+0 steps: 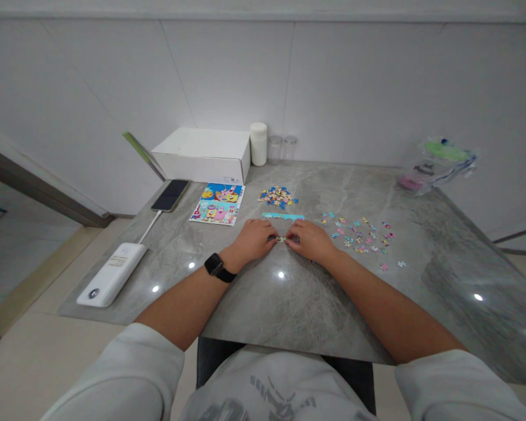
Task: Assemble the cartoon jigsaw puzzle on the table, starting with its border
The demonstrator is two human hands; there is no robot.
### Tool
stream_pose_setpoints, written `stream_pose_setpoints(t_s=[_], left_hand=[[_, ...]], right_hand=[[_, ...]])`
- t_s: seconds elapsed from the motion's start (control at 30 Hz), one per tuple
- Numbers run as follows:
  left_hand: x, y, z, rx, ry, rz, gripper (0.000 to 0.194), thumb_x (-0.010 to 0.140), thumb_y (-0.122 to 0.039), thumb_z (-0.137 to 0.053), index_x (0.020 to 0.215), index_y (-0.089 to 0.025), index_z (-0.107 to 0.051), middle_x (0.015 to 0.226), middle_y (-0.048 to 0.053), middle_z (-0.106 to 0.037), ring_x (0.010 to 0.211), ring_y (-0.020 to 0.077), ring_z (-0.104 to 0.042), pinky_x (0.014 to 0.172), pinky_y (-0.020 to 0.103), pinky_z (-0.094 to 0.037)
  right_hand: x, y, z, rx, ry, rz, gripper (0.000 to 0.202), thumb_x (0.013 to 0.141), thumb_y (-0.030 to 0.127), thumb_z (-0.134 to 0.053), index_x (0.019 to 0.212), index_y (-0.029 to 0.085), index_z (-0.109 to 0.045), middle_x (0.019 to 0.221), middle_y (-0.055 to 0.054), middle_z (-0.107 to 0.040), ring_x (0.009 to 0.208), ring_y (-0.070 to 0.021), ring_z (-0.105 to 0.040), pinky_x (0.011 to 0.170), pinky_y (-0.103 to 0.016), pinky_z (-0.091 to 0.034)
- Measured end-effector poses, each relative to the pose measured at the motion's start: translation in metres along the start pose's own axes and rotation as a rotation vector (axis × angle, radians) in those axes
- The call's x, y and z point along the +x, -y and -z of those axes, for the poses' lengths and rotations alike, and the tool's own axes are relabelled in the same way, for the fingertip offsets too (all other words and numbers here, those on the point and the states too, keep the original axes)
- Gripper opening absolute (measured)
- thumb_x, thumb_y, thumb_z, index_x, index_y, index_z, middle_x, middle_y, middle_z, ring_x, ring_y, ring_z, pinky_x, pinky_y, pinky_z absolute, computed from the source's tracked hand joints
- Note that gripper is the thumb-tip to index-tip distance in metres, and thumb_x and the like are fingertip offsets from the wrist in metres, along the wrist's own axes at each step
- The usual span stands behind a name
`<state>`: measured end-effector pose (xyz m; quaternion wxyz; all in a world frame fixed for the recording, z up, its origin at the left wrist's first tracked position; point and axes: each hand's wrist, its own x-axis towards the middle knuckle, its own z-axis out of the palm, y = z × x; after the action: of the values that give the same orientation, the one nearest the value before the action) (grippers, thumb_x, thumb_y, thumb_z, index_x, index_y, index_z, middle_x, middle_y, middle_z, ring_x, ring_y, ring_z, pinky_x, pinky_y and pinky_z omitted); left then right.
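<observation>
left fingers (268, 230) and right fingers (294, 230) pinch a puzzle strip (281, 239) between them. a blue strip (283, 216) lies just beyond.

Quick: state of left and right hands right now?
Left hand: closed, fingertips on the left end of a short puzzle strip.
Right hand: closed, fingertips on the strip's right end.

no legible txt, pwr bank print (119, 261), box label (230, 179) too small
</observation>
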<state>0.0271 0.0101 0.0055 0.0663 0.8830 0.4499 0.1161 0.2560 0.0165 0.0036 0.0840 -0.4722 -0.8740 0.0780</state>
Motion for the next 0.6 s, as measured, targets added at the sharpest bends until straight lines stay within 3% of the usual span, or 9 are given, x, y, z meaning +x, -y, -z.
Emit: stream_pose_setpoints(t_s=[0.37,0.5,0.6], left_hand=[[-0.002,-0.004,0.004,-0.013,-0.027,-0.026,0.018,0.099,-0.030,-0.067,0.112,-0.024,-0.078,0.110,0.008,-0.074,0.108,0.0262,-0.067,0.096,0.042,-0.049],[-0.001,-0.006,0.002,-0.041,-0.056,-0.039,0.019,0.100,-0.030,-0.067,0.115,-0.024,-0.078,0.113,0.008,-0.074,0.111,0.0261,-0.067,0.097,0.042,-0.049],[0.001,-0.009,-0.003,-0.052,-0.082,-0.026,0.020,0.100,-0.033,-0.068,0.115,-0.025,-0.079,0.113,0.008,-0.074,0.111,0.0264,-0.067,0.097,0.042,-0.049]], right_hand=[[0.002,-0.008,-0.007,0.107,-0.025,-0.014,0.015,0.095,0.033,-0.075,0.104,0.022,-0.079,0.112,-0.008,-0.074,0.107,-0.0225,-0.067,0.096,-0.031,-0.048],[0.004,-0.019,0.005,0.145,-0.071,-0.066,0.015,0.096,0.030,-0.071,0.104,0.021,-0.079,0.108,-0.007,-0.075,0.095,-0.0193,-0.067,0.090,-0.029,-0.047],[0.004,-0.032,0.018,0.122,-0.028,-0.115,0.011,0.095,0.025,-0.069,0.099,0.022,-0.079,0.103,-0.005,-0.078,0.091,-0.0183,-0.067,0.086,-0.028,-0.046]])
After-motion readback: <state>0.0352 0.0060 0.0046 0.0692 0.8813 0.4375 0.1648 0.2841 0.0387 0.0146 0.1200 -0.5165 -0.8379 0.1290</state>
